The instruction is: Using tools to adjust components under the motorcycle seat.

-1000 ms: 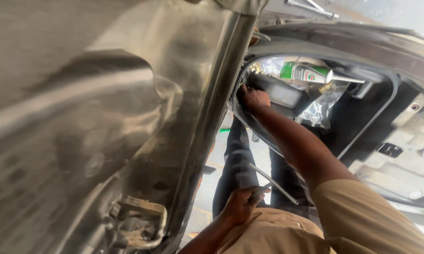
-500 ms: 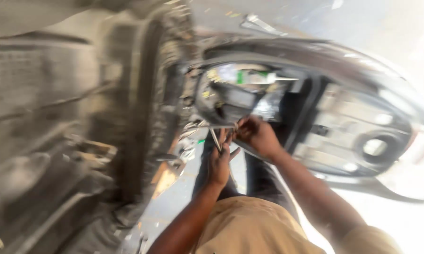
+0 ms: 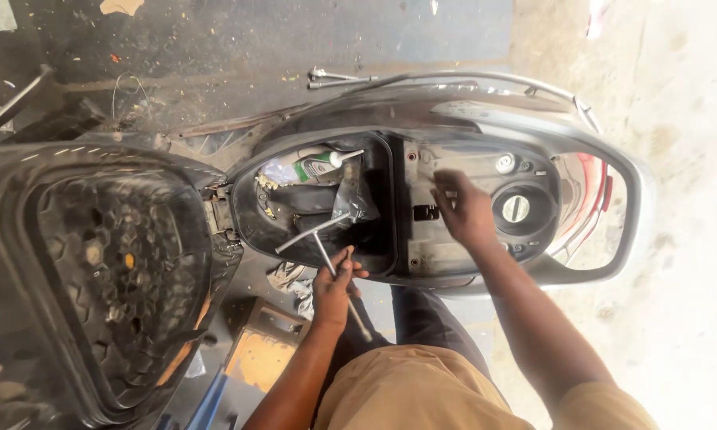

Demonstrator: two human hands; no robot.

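Nearest the camera, the left hand [image 3: 332,288] was closed round the shaft of a T-handle wrench [image 3: 326,248], its crossbar lying over the near rim of the open under-seat storage bin [image 3: 378,239] of a scooter. The wrench was held, not turning anything — its working end pointed back toward the person's legs.

A little further on, the right hand [image 3: 463,213] hovered over the grey inner panel [image 3: 422,251] between the bin and the fuel cap [image 3: 515,209], fingers loosely spread and holding nothing, the fingertips close to a small dark slot in the panel.

By the look of it, the step in hand was finding a fastener on that panel; the next move would call for bringing the wrench across and seating it squarely.

Inside the bin lay a green-and-white bottle [image 3: 320,167] and a crumpled clear bag [image 3: 352,201]. The raised seat [image 3: 119,271] stood off to the left — beyond the scooter, a metal tool [image 3: 338,77] lay on the dirty floor.
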